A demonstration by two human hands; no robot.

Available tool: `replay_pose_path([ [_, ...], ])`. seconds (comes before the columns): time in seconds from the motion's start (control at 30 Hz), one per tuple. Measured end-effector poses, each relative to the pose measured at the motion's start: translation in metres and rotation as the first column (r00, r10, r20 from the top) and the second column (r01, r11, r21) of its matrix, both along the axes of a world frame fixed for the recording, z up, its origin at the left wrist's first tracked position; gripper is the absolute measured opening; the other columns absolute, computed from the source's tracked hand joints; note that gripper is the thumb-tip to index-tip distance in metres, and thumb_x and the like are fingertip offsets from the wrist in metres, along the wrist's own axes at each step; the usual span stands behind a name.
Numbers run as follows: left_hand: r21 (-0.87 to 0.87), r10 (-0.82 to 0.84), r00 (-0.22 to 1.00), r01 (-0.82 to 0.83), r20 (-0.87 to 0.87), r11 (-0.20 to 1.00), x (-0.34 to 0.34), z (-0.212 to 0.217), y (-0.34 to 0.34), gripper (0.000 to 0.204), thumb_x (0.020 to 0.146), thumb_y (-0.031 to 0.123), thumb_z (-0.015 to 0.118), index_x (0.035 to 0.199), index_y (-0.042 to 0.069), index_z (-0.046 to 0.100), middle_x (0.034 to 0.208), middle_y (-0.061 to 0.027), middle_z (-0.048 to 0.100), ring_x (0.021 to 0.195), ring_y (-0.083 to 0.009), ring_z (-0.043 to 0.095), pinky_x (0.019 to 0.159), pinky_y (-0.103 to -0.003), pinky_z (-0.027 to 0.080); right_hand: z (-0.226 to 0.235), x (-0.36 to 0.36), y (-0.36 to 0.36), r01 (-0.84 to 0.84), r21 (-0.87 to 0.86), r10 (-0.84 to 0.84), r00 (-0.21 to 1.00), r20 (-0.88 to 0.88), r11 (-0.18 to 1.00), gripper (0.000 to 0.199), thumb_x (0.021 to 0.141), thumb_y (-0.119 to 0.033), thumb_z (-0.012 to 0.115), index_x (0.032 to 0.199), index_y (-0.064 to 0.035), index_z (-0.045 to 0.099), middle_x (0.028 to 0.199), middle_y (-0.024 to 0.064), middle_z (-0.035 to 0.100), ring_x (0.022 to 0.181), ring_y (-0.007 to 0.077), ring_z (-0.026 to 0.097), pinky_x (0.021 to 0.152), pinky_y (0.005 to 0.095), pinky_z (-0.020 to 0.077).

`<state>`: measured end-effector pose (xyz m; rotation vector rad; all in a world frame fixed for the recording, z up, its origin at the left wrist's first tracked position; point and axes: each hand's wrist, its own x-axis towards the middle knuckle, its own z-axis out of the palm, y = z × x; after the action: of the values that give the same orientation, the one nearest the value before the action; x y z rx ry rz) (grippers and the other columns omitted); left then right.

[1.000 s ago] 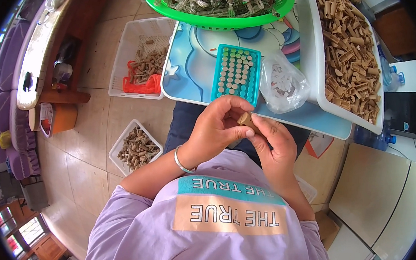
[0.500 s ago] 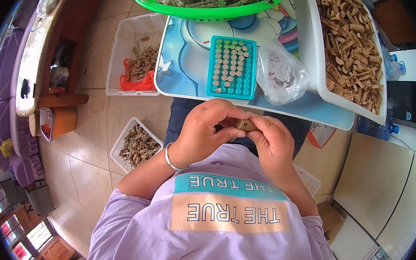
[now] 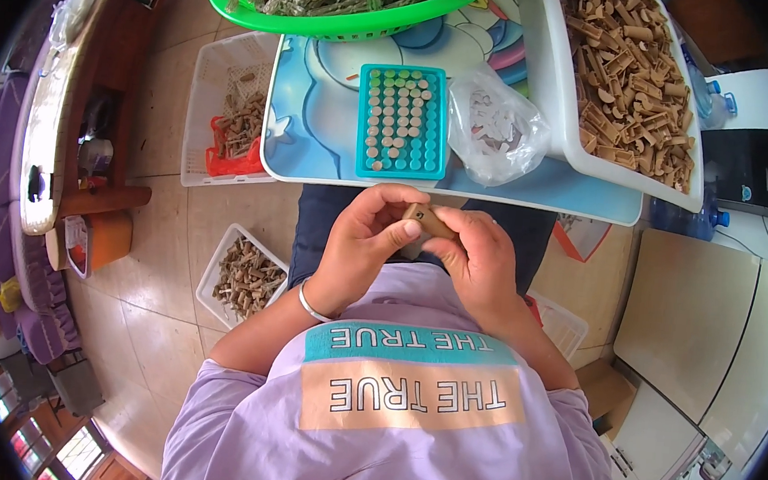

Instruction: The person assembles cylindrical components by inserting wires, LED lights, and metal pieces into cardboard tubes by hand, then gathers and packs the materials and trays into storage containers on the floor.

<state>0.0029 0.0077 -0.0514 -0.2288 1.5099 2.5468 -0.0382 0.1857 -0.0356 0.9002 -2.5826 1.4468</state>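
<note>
A small brown tube-shaped piece (image 3: 434, 221) with a dark mark near one end is held over my lap, just off the table's front edge. My left hand (image 3: 366, 243) pinches its marked end between thumb and fingers. Around the other end my right hand (image 3: 480, 257) is closed, with its fingers partly hiding the piece. Just beyond my hands, a teal tray (image 3: 442, 127) of round cavities lies on the table, with pale round discs filling many of them. Beside that tray sits a clear plastic bag (image 3: 500, 145) with small whitish pieces inside.
The blue patterned table (image 3: 305, 153) carries a green basket (image 3: 329, 26) of dried plant-like bundles and a white bin (image 3: 580, 156) of brown half-shells. White crates with brown pieces stand on the floor at the left, one farther off (image 3: 196, 135) and one nearer (image 3: 208, 294).
The brown piece has been turned, so its dark mark now shows nearer my left thumb. My hands have shifted slightly left in the picture, along with the table and surroundings.
</note>
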Motion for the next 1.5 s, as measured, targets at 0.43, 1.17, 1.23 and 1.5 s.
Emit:
replay_pose_path([
  [0.43,0.377,-0.058,0.985,-0.008,0.161,0.926,-0.005,0.006,0.001,0.022,0.099,0.014,0.052,0.117,0.005,0.058,0.109,-0.0076,0.06,0.101,-0.0177,0.058,0.091,-0.033,0.047,-0.008,-0.096,-0.007,0.34,0.298,-0.247,0.918,-0.309,0.892,0.015,0.083,-0.008,0.062,0.098,-0.0056,0.064,0.095,0.0133,0.063,0.086,0.0348,0.061,0.074,0.0439,0.0494],
  [1.17,0.491,-0.099,0.977,-0.007,0.189,0.871,-0.013,0.006,0.0,0.023,0.097,0.013,0.054,0.119,0.005,0.057,0.116,-0.0114,0.06,0.105,-0.0197,0.059,0.092,-0.033,0.049,-0.016,-0.076,0.001,0.428,0.073,-0.393,0.876,-0.279,0.901,0.016,0.086,-0.004,0.063,0.102,-0.0042,0.059,0.088,0.0147,0.065,0.081,0.0348,0.062,0.071,0.0414,0.0504],
  [1.23,0.508,-0.114,0.981,0.017,0.16,0.861,-0.014,0.006,0.001,0.023,0.097,0.013,0.055,0.119,0.006,0.057,0.116,-0.0111,0.06,0.105,-0.0193,0.059,0.092,-0.033,0.049,-0.015,-0.073,0.004,0.417,0.044,-0.399,0.892,-0.21,0.908,0.016,0.083,-0.003,0.067,0.099,-0.0042,0.063,0.087,0.013,0.065,0.081,0.0321,0.062,0.071,0.0384,0.0502],
  [1.5,0.511,-0.128,0.978,0.026,0.165,0.859,-0.015,0.005,0.004,0.023,0.097,0.013,0.055,0.119,0.006,0.057,0.115,-0.011,0.061,0.103,-0.0187,0.06,0.089,-0.032,0.05,-0.012,-0.067,0.009,0.433,-0.062,-0.437,0.891,-0.124,0.899,0.012,0.083,-0.002,0.068,0.094,-0.0032,0.065,0.087,0.0124,0.065,0.079,0.0278,0.063,0.071,0.0355,0.0496],
])
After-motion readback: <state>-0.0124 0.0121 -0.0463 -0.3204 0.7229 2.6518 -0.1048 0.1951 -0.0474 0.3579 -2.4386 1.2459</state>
